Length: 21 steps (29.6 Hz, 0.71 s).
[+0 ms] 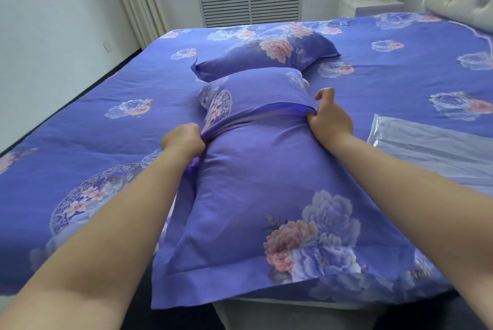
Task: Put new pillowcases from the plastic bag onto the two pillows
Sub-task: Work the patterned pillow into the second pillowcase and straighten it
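While the near end of the pillowcase is already lying flat, with its flanged hem hanging over the edge of the bed, the person is working at its open mouth further up, and the second half of the job is looking well advanced. The left hand is clenching a bunch of the case's hem at the left side of the near pillow, fingers curled tight into the cloth; the right hand is pinching the same hem at the right side, with the forefinger lifting free above the fabric. Between the two grips the hem is stretching in a taut band across the pillow, so that most of the pillow is sitting inside the case and only its far end is showing beyond the band, seemingly uncovered, though the matching print is making that hard to judge. To the right, just beside the right forearm, the plastic bag is lying flat on the bed, and nothing can be made out inside it, which suggests both cases are out. Beyond the near pillow, touching or nearly touching its far end, the far pillow is resting in a flowered case with a flange showing at its corners, so it is appearing finished. What is remaining, by this reading, is drawing the hem over the last stretch of the near pillow, tucking the flap and squaring the corners.
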Available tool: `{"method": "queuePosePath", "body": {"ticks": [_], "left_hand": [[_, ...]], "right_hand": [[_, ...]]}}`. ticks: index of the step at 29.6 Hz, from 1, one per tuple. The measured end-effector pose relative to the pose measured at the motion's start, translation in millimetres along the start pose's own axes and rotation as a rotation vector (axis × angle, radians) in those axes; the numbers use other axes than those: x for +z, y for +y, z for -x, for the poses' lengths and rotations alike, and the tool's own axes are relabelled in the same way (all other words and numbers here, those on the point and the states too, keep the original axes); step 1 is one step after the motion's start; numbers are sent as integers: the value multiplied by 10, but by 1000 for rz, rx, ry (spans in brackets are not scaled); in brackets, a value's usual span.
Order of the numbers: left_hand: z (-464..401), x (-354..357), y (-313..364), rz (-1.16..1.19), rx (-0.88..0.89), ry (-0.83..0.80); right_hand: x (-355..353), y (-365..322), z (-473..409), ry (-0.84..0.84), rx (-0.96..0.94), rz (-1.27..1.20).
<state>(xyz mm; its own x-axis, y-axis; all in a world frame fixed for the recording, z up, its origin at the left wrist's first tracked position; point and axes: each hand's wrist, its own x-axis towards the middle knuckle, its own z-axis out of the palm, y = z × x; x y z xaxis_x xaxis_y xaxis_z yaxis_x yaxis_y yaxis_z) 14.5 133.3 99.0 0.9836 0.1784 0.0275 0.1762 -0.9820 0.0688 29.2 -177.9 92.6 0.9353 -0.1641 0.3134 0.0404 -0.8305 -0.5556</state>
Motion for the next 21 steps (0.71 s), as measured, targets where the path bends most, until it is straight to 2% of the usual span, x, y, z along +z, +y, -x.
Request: {"method": "queuePosePath", "body": {"ticks": [3,8,12,13,15,17,21], "left_hand": [[-45,-184,-43,-104,63,-12],[54,-397,50,-120,141,166],[463,-285,-32,-19,236,438],[603,-204,-73,-5,257,495],[851,-12,-128,5,304,539],[1028,192,-156,14,308,496],[1066,430,-163,72,236,444]], "right_hand": [[-52,-60,-51,-25,57,-6],[-179,-118,66,192,-170,175],[-365,29,338,506,-531,210],[-388,96,435,534,-627,228],[-378,257,618,503,-743,280],[-326,415,773,457,-760,317],[-205,547,928,350,-571,397]]}}
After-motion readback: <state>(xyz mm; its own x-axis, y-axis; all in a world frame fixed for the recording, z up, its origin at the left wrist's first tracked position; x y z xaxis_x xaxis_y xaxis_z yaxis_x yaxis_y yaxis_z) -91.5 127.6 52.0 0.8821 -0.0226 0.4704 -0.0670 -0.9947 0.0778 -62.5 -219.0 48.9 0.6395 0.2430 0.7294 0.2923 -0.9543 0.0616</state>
